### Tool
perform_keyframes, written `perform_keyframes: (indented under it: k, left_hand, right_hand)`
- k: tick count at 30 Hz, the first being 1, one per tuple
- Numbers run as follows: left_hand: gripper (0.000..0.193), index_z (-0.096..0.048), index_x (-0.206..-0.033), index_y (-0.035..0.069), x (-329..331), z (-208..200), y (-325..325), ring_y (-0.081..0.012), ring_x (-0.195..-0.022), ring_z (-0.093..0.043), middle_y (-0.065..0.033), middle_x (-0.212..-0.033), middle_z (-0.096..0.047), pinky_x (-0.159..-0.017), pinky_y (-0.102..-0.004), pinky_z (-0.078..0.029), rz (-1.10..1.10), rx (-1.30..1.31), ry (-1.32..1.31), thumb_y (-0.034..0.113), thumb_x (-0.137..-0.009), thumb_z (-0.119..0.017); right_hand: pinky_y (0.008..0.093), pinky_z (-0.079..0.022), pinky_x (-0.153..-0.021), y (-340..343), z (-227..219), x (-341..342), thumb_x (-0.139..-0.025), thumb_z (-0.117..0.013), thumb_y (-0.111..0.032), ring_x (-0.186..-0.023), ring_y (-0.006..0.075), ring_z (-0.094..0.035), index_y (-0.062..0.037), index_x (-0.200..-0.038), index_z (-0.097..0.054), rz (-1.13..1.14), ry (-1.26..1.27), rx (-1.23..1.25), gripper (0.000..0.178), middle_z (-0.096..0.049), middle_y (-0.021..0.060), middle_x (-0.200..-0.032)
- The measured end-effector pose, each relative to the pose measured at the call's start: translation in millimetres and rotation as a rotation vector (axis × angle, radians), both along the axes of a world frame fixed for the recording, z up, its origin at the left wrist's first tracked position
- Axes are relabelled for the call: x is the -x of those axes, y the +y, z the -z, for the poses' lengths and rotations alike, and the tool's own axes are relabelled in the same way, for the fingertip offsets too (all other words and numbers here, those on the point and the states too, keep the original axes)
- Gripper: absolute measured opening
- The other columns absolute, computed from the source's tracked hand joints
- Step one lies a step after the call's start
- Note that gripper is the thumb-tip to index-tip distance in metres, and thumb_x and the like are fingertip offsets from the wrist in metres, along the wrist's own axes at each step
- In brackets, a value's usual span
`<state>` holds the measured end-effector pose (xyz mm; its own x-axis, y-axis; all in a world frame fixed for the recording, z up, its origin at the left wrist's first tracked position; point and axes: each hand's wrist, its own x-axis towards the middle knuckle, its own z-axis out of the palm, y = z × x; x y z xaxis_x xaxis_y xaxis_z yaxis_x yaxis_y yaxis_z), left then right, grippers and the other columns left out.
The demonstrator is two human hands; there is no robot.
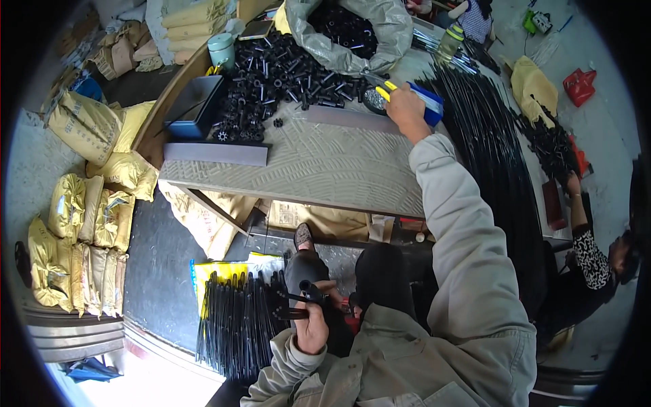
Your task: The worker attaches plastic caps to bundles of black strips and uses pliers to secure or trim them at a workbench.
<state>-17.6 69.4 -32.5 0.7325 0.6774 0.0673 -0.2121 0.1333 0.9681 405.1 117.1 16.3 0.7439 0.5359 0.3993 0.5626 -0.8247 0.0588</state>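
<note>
The fingers of the left hand are closed around thin black rods, held low before the lap; a short dark tube is seen just above them, and whether it too is gripped cannot be told. The fingers of the right hand are curled at a yellow-handled tool, just beside a blue box; the fingertips are partly hidden, so how far they are open, and whether the tool is gripped, cannot be told. A round dish of small pieces is placed just left of that hand; its reach is bounded on the right by long black rods, laid in a thick mass along the side of the worktop.

The far left part of the worktop is covered by a heap of black fittings, with an open sack behind; the left edge is closed off by a wooden board, with a dark bin set inside it. Two flat grey strips are laid across the surface; between them and the front edge, open room is left. Below that edge, a dense bundle of black rods is stood beside the left forearm, with dark floor left open beyond it.
</note>
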Motion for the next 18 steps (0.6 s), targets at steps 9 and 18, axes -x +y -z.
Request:
perform_keyframes:
  k: [9,18]
  left_hand:
    - [0.055,-0.050,-0.101,-0.006,-9,3,3,-0.0151,-0.065,-0.052,-0.0109,-0.073,-0.056,-0.061,-0.0265,-0.042,0.000,0.022,-0.016,0.043,-0.093,-0.026]
    - [0.051,-0.051,-0.101,-0.004,9,-17,-15,-0.0148,-0.066,-0.052,-0.0091,-0.072,-0.055,-0.062,-0.0263,-0.042,-0.069,0.037,0.017,0.040,-0.094,-0.027]
  right_hand:
    - [0.0418,-0.048,-0.066,-4,0,-7,-0.071,-0.066,-0.023,-0.081,0.0306,-0.059,-0.0109,-0.085,-0.065,-0.115,-0.026,-0.115,0.019,-0.054,0.0130,-0.091]
    - [0.0310,-0.045,-0.057,-52,-25,63,-0.073,-0.063,-0.011,-0.067,0.0193,-0.056,-0.0058,-0.085,-0.062,-0.559,0.254,-0.698,0.013,-0.054,0.0068,-0.084]
